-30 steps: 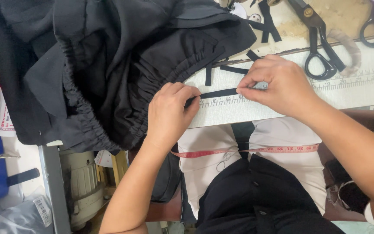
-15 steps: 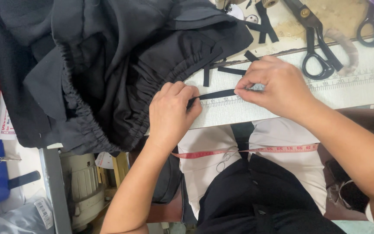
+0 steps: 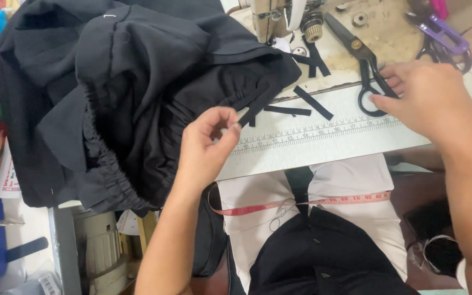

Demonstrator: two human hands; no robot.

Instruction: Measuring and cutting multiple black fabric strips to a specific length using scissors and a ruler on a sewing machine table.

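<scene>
1. The left hand pinches the end of a black strip at the black garment, fingers clenched on it near the surface front edge.
2. The right hand rests fingertips on the black scissors handle; fingers loose, grasping nothing.
3. Between the hands lies bare surface along the printed ruler; loose strips sit just behind it.
</scene>
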